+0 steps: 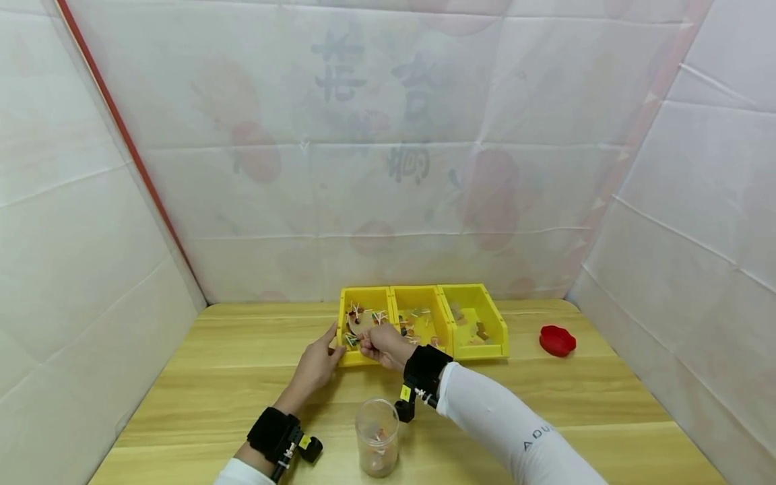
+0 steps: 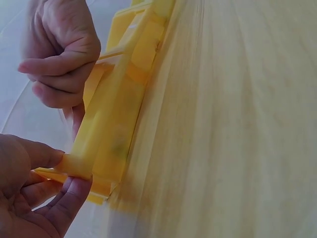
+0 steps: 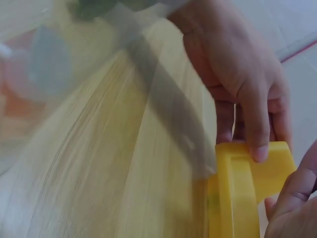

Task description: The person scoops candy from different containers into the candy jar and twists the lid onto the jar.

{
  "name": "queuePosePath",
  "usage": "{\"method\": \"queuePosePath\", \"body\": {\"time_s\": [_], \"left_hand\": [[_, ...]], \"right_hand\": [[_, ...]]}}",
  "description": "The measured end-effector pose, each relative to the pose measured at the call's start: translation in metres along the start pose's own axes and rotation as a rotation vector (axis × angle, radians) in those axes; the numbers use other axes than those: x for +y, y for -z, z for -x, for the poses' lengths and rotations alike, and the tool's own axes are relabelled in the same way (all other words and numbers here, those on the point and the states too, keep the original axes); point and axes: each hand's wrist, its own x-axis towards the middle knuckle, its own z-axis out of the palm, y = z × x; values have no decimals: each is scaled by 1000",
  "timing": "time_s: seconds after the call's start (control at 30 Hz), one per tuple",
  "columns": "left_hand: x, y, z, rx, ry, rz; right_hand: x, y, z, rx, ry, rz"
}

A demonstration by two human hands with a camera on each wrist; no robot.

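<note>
Three yellow bins (image 1: 475,333) are joined in a row on the table. The left bin holds several small coloured pieces with white sticks (image 1: 356,311), which look like lollipops. My left hand (image 1: 318,360) grips the wall at this bin's front left corner, thumb on one side and fingers on the other, as the left wrist view shows. The right hand (image 1: 388,345) is over the front of the same bin. Its fingers are curled in the left wrist view, with one fingertip (image 2: 78,119) pointing down behind the bin wall. Whether it pinches anything is hidden.
A clear plastic jar (image 1: 377,438) with a few similar pieces inside stands near me, below the right wrist. A red scalloped lid or dish (image 1: 557,341) lies on the right of the wooden table (image 1: 242,337). White cloth walls (image 1: 388,202) surround the table's back and sides.
</note>
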Motion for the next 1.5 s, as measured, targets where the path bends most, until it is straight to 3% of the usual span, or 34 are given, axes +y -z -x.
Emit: {"method": "queuePosePath", "body": {"time_s": [0.4, 0.63, 1.0, 1.5], "left_hand": [[-2, -1, 1, 3, -7, 19], [-1, -2, 1, 21, -40, -6], [-1, -2, 2, 13, -19, -12], [-2, -2, 1, 13, -27, -28]], "right_hand": [[14, -16, -11, 68, 39, -66], [19, -15, -11, 66, 73, -129], [23, -12, -6, 43, 73, -197], [23, -5, 4, 45, 85, -161]]}}
